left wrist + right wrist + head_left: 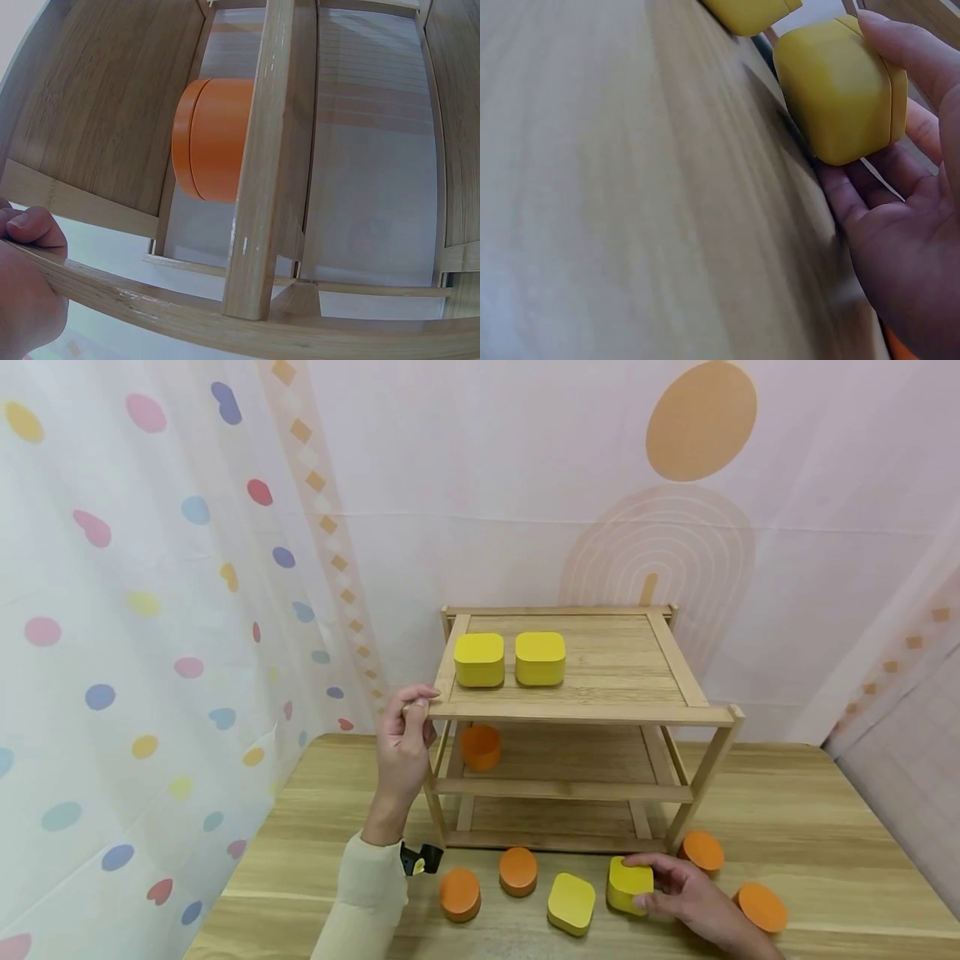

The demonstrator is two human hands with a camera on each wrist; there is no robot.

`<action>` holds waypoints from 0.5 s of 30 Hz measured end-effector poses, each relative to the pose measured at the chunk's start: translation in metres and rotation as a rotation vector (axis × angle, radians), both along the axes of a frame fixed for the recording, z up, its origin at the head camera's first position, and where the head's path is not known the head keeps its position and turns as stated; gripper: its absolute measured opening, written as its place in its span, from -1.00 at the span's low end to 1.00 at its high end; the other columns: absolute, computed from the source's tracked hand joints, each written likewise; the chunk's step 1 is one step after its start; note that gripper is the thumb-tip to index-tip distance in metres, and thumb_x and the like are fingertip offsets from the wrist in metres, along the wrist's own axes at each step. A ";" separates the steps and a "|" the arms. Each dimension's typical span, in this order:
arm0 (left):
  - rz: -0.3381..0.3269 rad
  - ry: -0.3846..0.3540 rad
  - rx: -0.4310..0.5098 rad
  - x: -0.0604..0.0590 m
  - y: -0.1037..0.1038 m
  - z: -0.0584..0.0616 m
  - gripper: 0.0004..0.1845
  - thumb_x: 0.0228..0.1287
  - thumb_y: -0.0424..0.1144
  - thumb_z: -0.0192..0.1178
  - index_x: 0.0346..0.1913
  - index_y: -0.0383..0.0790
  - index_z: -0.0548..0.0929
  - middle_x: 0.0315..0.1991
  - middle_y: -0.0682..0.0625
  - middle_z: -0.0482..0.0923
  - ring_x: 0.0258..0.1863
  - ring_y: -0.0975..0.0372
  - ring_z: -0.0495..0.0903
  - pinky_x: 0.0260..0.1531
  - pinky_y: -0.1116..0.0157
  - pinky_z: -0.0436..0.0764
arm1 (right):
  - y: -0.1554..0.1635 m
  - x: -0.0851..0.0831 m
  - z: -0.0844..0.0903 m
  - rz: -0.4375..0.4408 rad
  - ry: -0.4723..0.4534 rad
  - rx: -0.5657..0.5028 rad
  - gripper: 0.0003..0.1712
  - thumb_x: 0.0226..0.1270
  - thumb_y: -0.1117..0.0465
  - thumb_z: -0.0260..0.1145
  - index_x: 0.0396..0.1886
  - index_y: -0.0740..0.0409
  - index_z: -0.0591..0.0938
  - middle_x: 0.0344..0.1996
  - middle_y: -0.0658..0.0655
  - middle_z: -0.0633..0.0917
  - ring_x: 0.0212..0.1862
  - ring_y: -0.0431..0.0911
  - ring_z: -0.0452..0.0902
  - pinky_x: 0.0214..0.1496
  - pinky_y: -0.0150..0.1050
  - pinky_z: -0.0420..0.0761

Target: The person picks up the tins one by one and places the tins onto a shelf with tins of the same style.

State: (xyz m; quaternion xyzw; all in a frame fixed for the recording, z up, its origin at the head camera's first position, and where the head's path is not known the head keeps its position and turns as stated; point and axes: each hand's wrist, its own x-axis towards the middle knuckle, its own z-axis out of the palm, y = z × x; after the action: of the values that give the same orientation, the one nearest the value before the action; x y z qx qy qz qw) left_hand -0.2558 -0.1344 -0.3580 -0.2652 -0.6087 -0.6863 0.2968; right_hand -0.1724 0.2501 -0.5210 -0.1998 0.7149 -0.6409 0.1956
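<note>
My left hand (403,747) grips the front left corner of a wooden rack (577,714). In the left wrist view, the fingers (34,226) curl around a wooden bar of it. Down at the right, my right hand (693,893) holds a yellow rounded-square box (628,887) between thumb and fingers, in front of the rack. The right wrist view shows this box (840,90) with a lid seam, close to the tabletop. A second yellow box (572,903) lies just left of it. Two more yellow boxes (480,660) stand side by side on the top shelf.
An orange round box (481,748) is on the middle shelf at left. Two orange round boxes (460,894) lie on the table (300,827) left of the yellow ones. Two others (761,907) lie by my right hand. A patterned curtain (480,485) hangs behind.
</note>
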 end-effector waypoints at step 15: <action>0.015 -0.014 -0.011 0.000 -0.001 -0.001 -0.74 0.54 -0.34 -0.14 -0.10 -0.54 0.46 -0.68 0.04 0.18 -0.73 0.28 0.13 -0.72 0.36 0.19 | -0.001 0.002 0.032 0.053 0.263 -0.069 -0.52 0.35 0.49 0.21 0.26 0.33 0.46 0.16 -0.19 0.60 0.02 -0.23 0.61 -0.01 -0.29 0.65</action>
State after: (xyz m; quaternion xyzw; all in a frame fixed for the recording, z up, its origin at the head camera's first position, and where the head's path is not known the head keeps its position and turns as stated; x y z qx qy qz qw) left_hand -0.2560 -0.1352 -0.3588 -0.2575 -0.6166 -0.6824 0.2963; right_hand -0.1706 0.2496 -0.4886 -0.3074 0.7065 -0.6279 0.1103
